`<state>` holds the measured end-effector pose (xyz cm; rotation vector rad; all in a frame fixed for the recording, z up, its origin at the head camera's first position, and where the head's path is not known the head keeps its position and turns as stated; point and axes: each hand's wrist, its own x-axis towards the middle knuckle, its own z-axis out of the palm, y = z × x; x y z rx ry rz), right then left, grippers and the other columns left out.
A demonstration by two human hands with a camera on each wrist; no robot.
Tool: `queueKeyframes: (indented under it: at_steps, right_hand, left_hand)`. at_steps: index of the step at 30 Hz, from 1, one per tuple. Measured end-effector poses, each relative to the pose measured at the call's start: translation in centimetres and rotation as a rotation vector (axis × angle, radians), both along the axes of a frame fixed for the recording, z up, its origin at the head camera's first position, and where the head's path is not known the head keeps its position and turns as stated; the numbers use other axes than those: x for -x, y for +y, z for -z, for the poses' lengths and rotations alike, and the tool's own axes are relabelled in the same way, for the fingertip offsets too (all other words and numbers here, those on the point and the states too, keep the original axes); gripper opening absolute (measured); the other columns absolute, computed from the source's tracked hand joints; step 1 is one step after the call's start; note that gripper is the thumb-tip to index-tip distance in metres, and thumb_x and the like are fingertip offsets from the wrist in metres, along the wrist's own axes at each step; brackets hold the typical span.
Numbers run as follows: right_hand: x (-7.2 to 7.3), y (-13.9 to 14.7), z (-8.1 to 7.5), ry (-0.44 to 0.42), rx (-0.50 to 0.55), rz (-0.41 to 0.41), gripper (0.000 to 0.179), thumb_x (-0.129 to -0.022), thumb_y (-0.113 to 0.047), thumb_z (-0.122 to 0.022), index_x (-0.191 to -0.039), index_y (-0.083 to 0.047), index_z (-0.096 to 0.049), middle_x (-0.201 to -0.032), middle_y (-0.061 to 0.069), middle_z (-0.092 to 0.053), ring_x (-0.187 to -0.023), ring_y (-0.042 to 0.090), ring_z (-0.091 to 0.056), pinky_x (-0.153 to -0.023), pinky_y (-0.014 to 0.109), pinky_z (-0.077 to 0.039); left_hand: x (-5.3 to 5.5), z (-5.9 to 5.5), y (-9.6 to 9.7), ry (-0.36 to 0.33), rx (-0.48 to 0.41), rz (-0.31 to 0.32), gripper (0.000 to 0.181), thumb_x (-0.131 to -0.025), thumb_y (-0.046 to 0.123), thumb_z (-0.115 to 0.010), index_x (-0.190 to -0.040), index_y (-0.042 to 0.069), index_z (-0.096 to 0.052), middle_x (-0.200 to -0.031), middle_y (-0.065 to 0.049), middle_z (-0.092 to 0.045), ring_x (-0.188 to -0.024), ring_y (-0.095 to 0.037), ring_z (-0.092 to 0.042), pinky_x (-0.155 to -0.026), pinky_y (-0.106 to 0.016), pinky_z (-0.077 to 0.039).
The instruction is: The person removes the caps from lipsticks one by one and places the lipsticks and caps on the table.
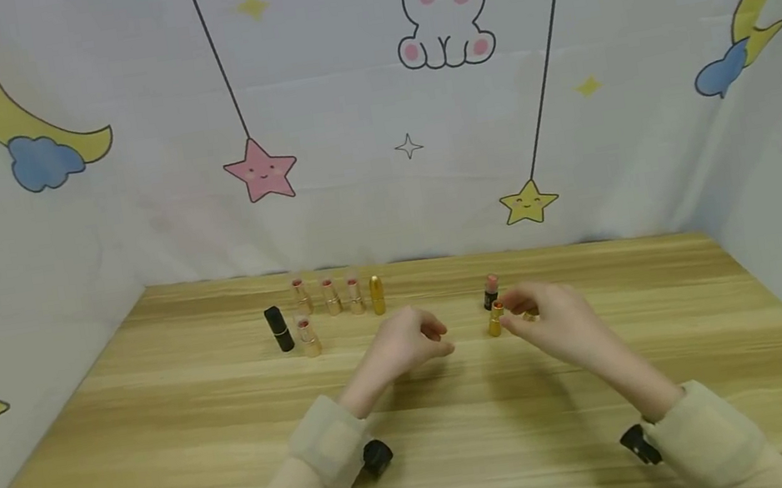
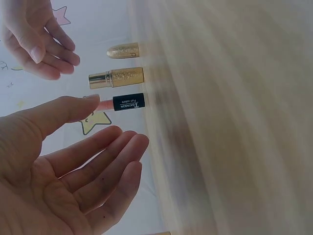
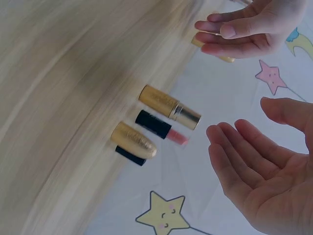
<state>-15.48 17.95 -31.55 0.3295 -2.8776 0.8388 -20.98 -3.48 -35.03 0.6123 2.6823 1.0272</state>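
My left hand (image 1: 409, 341) hovers over the middle of the table with loosely curved fingers and nothing in them. To its right, my right hand (image 1: 552, 318) is held over the table, thumb and fingers apart, also holding nothing. Nearest that hand stands an uncapped gold lipstick tube (image 1: 495, 319), its shiny collar (image 3: 187, 118) showing in the right wrist view. Just behind it is a pink lipstick (image 1: 492, 292) with a black lettered base (image 2: 128, 102). A gold rounded cap (image 3: 133, 140) stands beside them, mostly hidden by my right hand in the head view; a short black piece (image 3: 130, 155) shows past it.
Left of my left hand stand a gold bullet-shaped lipstick (image 1: 378, 295), several clear-capped lipsticks (image 1: 331, 297) with pale gold bases, and a black lipstick tube (image 1: 279, 329). A white cloth (image 1: 384, 194) with printed stars and a rabbit hangs behind the wooden table (image 1: 158, 414).
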Motion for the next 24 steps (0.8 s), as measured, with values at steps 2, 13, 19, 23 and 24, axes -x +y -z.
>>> queueKeyframes:
  at_steps: [2, 13, 19, 23, 24]
  right_hand:
    - [0.0, -0.5, 0.1, 0.000, 0.004, -0.017, 0.025, -0.090, -0.019, -0.066, -0.109, -0.004, -0.069, -0.104, 0.011, -0.073, -0.097, 0.029, -0.069, -0.086, 0.047, -0.053]
    - [0.3, -3.3, 0.4, -0.020, 0.046, -0.072, 0.025, -0.089, -0.019, -0.067, -0.110, -0.005, -0.069, -0.107, 0.013, -0.073, -0.097, 0.029, -0.070, -0.084, 0.043, -0.055]
    - [1.1, -4.9, 1.0, -0.065, 0.091, -0.098, 0.026, -0.090, -0.019, -0.067, -0.112, -0.005, -0.068, -0.108, 0.013, -0.072, -0.099, 0.028, -0.069, -0.084, 0.042, -0.055]
    - [1.7, -6.0, 1.6, -0.101, 0.128, -0.120, 0.027, -0.090, -0.019, -0.066, -0.114, -0.006, -0.068, -0.112, 0.013, -0.071, -0.102, 0.027, -0.068, -0.085, 0.042, -0.054]
    - [1.9, -6.3, 1.8, -0.104, 0.132, -0.133, 0.028, -0.090, -0.019, -0.066, -0.115, -0.006, -0.067, -0.112, 0.013, -0.071, -0.103, 0.028, -0.068, -0.086, 0.042, -0.054]
  left_hand:
    - [-0.1, -0.1, -0.4, -0.001, 0.000, 0.001, 0.027, -0.082, 0.020, -0.075, -0.104, 0.005, -0.073, -0.095, -0.005, -0.073, -0.088, -0.018, -0.066, -0.082, -0.033, -0.053]
    - [-0.7, -0.2, -2.1, -0.014, -0.004, -0.008, 0.025, -0.082, 0.021, -0.076, -0.102, 0.006, -0.073, -0.094, -0.003, -0.073, -0.087, -0.017, -0.066, -0.082, -0.035, -0.052]
    - [-1.1, -0.1, -3.1, -0.011, -0.014, -0.020, 0.025, -0.082, 0.020, -0.075, -0.102, 0.005, -0.072, -0.093, -0.004, -0.073, -0.087, -0.017, -0.065, -0.082, -0.035, -0.052]
    - [-1.2, 0.1, -4.2, -0.008, -0.008, -0.044, 0.026, -0.082, 0.021, -0.075, -0.103, 0.005, -0.072, -0.093, -0.004, -0.072, -0.087, -0.017, -0.065, -0.082, -0.035, -0.052]
    - [-1.2, 0.1, -4.5, -0.010, -0.007, -0.050, 0.026, -0.082, 0.021, -0.075, -0.103, 0.005, -0.072, -0.094, -0.004, -0.072, -0.087, -0.017, -0.065, -0.082, -0.036, -0.052]
